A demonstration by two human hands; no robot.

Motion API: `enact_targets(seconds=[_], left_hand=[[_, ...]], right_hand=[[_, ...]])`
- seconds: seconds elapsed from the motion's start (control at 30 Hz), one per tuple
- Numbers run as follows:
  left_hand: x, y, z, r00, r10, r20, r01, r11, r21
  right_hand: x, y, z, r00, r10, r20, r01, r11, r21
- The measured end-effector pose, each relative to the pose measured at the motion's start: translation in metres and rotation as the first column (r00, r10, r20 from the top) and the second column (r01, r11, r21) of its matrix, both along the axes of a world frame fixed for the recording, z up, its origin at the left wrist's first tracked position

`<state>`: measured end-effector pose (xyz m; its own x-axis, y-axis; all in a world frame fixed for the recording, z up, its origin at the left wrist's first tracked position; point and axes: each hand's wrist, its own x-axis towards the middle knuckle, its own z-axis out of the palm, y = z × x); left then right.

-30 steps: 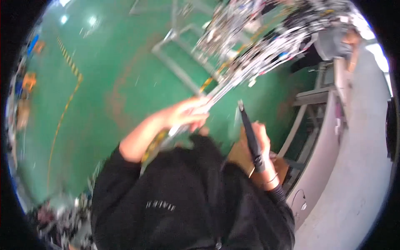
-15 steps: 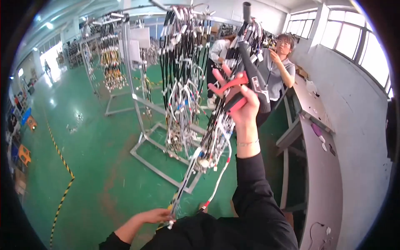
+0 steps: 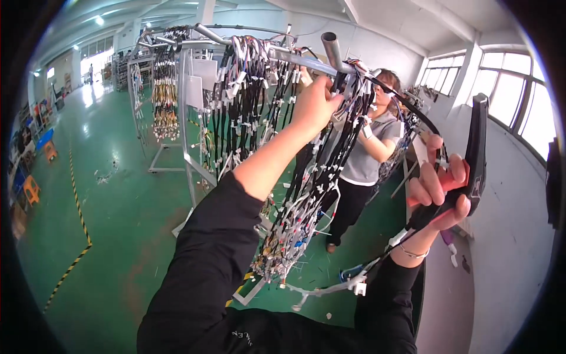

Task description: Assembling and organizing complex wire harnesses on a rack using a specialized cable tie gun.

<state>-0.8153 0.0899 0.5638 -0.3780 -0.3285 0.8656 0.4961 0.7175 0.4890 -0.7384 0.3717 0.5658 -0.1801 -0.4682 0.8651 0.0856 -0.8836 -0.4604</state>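
Gripping the wire harness at the rack bar, the left hand was closed; the right hand clasped a black-red tool. Loose harness branches could snag on neighbouring bundles.

I see a metal rack carrying the harnesses, which hang in thick bundles from its top bar (black and white wires, many small white connectors). The rack stands on a green floor. A second rack behind it holds more bundles. Small scraps lie on the floor near a yellow-black stripe.
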Motion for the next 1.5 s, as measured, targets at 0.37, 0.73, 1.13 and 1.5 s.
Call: enact_targets(seconds=[0.37,0.73,1.13,1.5], left_hand=[[-0.059,-0.074,0.085,0.903,-0.424,-0.069,0.407,0.896,-0.177],[0.082,-0.065,0.023,0.541,-0.840,-0.048,0.802,0.498,0.330],[0.307,-0.151,0.148,0.458,-0.887,-0.052,0.810,0.441,-0.387],[0.137,-0.358,0.145,0.927,-0.306,0.216,0.312,0.950,0.006]], right_hand=[[0.008,0.020,0.013,0.966,0.015,-0.257,0.012,0.995,0.103],[0.046,0.014,0.034,0.958,-0.085,-0.273,0.085,0.996,-0.011],[0.115,-0.067,0.040,0.916,0.101,-0.388,-0.197,0.956,-0.218],[0.041,-0.245,-0.008,0.965,-0.246,-0.090,0.261,0.931,0.257]])
